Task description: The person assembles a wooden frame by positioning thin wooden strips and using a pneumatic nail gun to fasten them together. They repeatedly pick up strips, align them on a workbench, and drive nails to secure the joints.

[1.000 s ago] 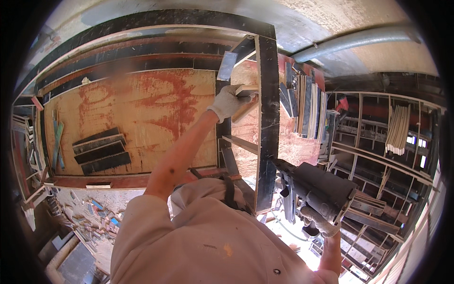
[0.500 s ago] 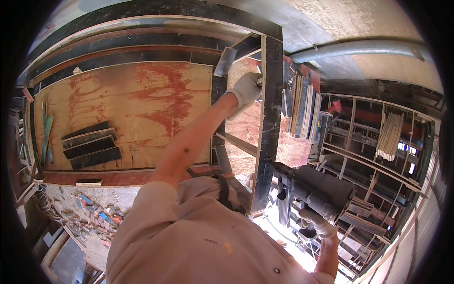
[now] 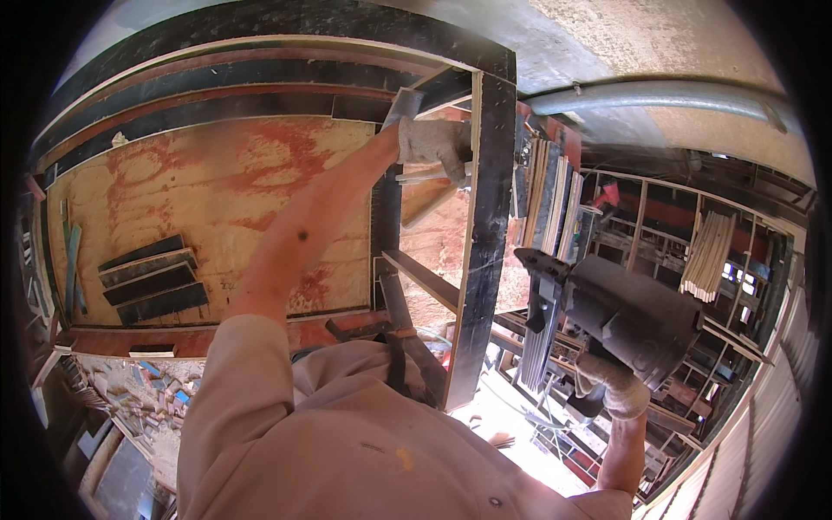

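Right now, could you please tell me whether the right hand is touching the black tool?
Touching: the head view shows the gloved right hand wrapped around part of the black tool.

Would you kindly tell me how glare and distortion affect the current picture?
Head view: glare washes the floor left of the right hand to near white; head view: the upper black beam bows with the fisheye, and the corners fall to black; head view: the outline of the black tool reads clearly.
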A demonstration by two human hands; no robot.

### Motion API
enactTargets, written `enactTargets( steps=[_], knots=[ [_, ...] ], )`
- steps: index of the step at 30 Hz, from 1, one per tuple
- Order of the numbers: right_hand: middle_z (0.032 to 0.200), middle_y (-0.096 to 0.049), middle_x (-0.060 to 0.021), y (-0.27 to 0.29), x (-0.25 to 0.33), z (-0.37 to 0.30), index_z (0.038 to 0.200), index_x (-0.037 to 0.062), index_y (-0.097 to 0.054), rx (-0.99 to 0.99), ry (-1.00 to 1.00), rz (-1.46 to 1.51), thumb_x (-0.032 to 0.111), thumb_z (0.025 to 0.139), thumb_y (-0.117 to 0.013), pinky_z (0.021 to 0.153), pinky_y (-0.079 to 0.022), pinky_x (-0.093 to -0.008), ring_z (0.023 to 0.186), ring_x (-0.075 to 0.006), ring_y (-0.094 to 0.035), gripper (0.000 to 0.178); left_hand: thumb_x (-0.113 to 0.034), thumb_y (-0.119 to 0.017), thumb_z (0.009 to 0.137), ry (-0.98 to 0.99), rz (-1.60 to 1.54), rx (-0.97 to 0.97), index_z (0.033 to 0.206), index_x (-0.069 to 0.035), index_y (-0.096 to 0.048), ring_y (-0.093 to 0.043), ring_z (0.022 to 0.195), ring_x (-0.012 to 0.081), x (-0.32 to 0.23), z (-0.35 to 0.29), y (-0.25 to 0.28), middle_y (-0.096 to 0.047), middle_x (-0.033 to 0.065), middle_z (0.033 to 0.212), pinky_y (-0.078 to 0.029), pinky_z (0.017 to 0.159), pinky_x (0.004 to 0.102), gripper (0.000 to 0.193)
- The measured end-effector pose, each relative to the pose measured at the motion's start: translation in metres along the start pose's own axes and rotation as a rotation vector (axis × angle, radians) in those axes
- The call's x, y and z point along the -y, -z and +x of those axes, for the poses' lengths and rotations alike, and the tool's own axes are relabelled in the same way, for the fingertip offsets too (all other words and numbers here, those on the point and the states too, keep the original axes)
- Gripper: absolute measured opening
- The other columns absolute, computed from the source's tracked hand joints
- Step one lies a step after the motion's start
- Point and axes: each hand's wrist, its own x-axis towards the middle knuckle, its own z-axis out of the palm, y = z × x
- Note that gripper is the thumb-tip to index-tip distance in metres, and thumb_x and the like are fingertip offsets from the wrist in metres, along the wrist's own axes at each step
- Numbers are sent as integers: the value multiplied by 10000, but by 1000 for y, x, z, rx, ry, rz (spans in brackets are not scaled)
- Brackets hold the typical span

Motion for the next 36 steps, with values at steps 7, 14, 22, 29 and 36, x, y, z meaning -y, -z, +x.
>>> enactTargets(
  steps=[7,14,22,29,36],
  knots=[
    [603,-572,-65,4,29,44,807,14,-617,71,-18,41,44,830,-705,505,-507,-324,463,-190,-548,96,-136,-726,764,16,-33,35,1288,-15,-653,-654,1046,205,2,13,8,-710,118,1182,-502,959,337,543],
    [620,-590,-51,12,28,72,928,2,-669,142,-132,157,69,897,-713,551,-473,-299,540,-154,-571,85,-148,-732,760,21,-61,43,1294,-21,-651,-657,1052,211,3,19,13,-708,124,1190,-504,960,340,554],
    [636,-604,-44,8,45,87,834,29,-652,169,-94,47,95,869,-744,502,-464,-302,526,-140,-575,119,-161,-740,756,40,-106,51,1301,-28,-649,-661,1060,217,7,15,17,-706,131,1198,-507,960,344,568],
    [569,-590,-77,8,34,99,845,-32,-658,160,56,1,118,912,-696,435,-459,-292,432,-170,-551,169,-173,-747,752,49,-89,68,1306,-35,-647,-664,1066,223,7,22,16,-705,137,1205,-509,960,347,580],
    [592,-580,-70,9,41,98,852,-22,-648,159,-15,-5,73,895,-699,448,-463,-297,451,-163,-548,117,-184,-754,748,63,-96,74,1312,-41,-645,-667,1073,229,8,26,17,-703,143,1212,-511,960,350,592]
  ],
)
